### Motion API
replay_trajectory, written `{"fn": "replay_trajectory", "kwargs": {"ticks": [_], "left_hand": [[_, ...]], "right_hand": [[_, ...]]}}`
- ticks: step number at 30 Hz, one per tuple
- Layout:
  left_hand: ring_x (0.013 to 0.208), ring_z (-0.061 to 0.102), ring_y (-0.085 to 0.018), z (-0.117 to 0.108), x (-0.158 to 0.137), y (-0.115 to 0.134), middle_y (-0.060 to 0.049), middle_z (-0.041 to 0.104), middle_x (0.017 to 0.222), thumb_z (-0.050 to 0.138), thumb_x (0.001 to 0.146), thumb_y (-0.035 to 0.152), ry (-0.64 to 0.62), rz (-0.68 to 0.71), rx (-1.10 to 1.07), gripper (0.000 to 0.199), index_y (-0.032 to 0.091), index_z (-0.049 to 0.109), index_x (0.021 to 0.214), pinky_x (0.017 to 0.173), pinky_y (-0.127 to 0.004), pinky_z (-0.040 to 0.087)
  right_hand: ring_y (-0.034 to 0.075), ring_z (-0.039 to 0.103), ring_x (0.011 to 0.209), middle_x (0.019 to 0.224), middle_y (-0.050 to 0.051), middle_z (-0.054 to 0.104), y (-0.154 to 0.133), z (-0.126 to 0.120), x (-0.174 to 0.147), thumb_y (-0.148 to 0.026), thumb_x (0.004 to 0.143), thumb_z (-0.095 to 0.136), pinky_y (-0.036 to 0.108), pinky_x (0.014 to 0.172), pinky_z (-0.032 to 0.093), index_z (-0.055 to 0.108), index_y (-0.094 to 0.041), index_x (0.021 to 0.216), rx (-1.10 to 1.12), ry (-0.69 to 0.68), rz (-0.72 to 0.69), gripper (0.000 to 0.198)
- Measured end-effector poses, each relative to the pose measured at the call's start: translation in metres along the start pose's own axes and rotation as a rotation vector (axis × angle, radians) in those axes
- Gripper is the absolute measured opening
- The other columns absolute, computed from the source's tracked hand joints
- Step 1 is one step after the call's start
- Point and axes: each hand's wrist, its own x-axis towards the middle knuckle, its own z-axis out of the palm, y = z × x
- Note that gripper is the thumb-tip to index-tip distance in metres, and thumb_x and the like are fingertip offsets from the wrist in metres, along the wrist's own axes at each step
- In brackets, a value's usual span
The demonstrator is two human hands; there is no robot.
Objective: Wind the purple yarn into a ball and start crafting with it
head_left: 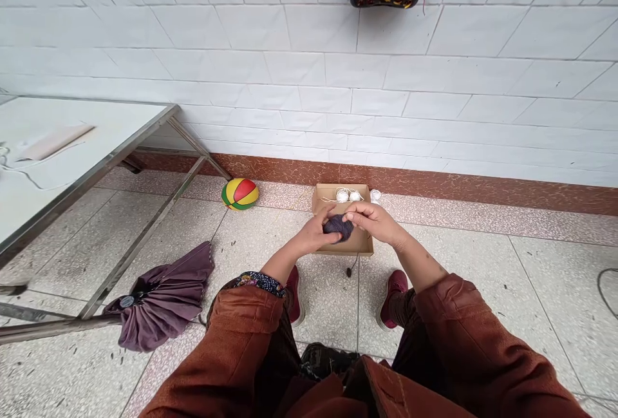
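Observation:
A dark purple-grey ball of yarn [338, 228] is held by my left hand [316, 232], its thumb and fingers round the ball's left side. At the ball's upper right, my right hand [373, 219] has thumb and forefinger pinched together; the yarn strand that seems to be between them is too thin to make out. Below both hands lies an open cardboard box [345, 249]. Inside it, near the back, are two white yarn balls [342, 196] with loose white strands. From the box's front edge a dark strand hangs down to a small dark lump [349, 272] on the floor.
A small white ball [375, 196] sits by the box's back right corner. To the left are a colourful ball [240, 194], a folded purple umbrella [167, 295] and a metal-framed table [111, 111]. A tiled wall [318, 70] stands behind. My shoes [393, 299] flank the area before the box.

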Motion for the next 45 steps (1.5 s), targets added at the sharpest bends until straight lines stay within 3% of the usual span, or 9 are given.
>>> {"fn": "replay_trajectory", "kwargs": {"ticks": [3,6,11,17,24,28,32,38,45], "left_hand": [[0.122,0.056,-0.031,0.003,-0.006,0.006,-0.014,0.06,0.133,0.079,0.074,0.035,-0.238,0.034,-0.076,0.101,0.025,0.025,0.159,0.108,-0.05,0.036],[0.125,0.055,-0.031,0.004,-0.01,0.014,-0.012,0.059,0.136,0.079,0.074,0.037,-0.305,0.074,-0.287,0.099,0.029,0.027,0.158,0.108,-0.049,0.037],[0.128,0.055,-0.032,0.001,-0.011,0.016,-0.012,0.058,0.142,0.082,0.07,0.03,-0.156,0.075,-0.599,0.074,0.025,0.057,0.139,0.107,-0.043,0.041],[0.112,0.064,-0.025,-0.006,-0.006,0.011,-0.01,0.068,0.126,0.08,0.072,0.024,0.078,0.013,-0.73,0.058,0.02,0.063,0.128,0.097,-0.038,0.05],[0.099,0.064,-0.021,-0.006,-0.003,0.013,-0.011,0.064,0.126,0.076,0.078,0.03,0.113,-0.131,-0.608,0.052,0.021,0.06,0.127,0.076,-0.031,0.054],[0.102,0.062,-0.022,-0.003,0.0,0.004,-0.01,0.062,0.127,0.077,0.075,0.029,0.167,-0.108,-0.288,0.061,0.024,0.056,0.132,0.086,-0.037,0.051],[0.122,0.054,-0.03,-0.002,-0.002,-0.003,-0.009,0.06,0.134,0.079,0.069,0.022,0.023,-0.007,-0.06,0.07,0.024,0.058,0.136,0.11,-0.047,0.036],[0.136,0.044,-0.032,-0.001,-0.008,0.003,-0.009,0.045,0.154,0.08,0.068,0.022,-0.242,0.018,-0.064,0.096,0.029,0.039,0.154,0.116,-0.047,0.026],[0.098,0.062,-0.02,0.003,-0.017,0.015,-0.008,0.055,0.143,0.071,0.073,0.018,-0.249,-0.034,-0.522,0.093,0.04,0.033,0.155,0.078,-0.031,0.049]], "right_hand": [[0.015,0.051,0.071,0.076,0.0,0.058,0.008,-0.003,0.004,-0.049,0.094,0.057,0.028,0.068,0.04,0.066,-0.02,0.084,-0.076,0.132,-0.01,0.032],[0.015,0.049,0.069,0.072,-0.001,0.055,0.017,-0.003,0.007,-0.045,0.094,0.056,0.028,0.068,0.038,0.063,-0.02,0.079,-0.166,0.202,0.05,0.029],[0.016,0.049,0.067,0.069,-0.001,0.055,0.027,0.004,0.006,-0.035,0.093,0.05,0.028,0.066,0.037,0.057,-0.02,0.075,-0.267,0.161,0.166,0.025],[0.015,0.049,0.066,0.071,-0.001,0.056,0.033,0.016,0.003,-0.035,0.095,0.05,0.026,0.065,0.037,0.058,-0.021,0.081,-0.304,0.022,0.129,0.021],[0.013,0.044,0.062,0.067,-0.002,0.053,0.024,0.018,-0.001,-0.041,0.096,0.053,0.026,0.063,0.035,0.061,-0.02,0.08,-0.249,-0.089,0.097,0.027],[0.014,0.052,0.071,0.082,0.001,0.065,0.01,0.013,-0.003,-0.046,0.094,0.058,0.027,0.068,0.042,0.068,-0.019,0.093,-0.01,-0.148,0.081,0.028],[0.014,0.052,0.071,0.081,0.002,0.063,0.005,0.003,0.001,-0.05,0.09,0.063,0.028,0.068,0.042,0.069,-0.019,0.092,0.077,-0.006,0.089,0.032],[0.014,0.048,0.068,0.072,-0.002,0.054,0.023,-0.004,0.008,-0.051,0.089,0.06,0.028,0.068,0.039,0.067,-0.02,0.085,0.035,0.188,0.152,0.033],[0.015,0.047,0.065,0.066,-0.003,0.053,0.04,0.004,0.011,-0.048,0.089,0.053,0.028,0.066,0.037,0.059,-0.021,0.076,-0.118,0.194,0.257,0.031]]}}
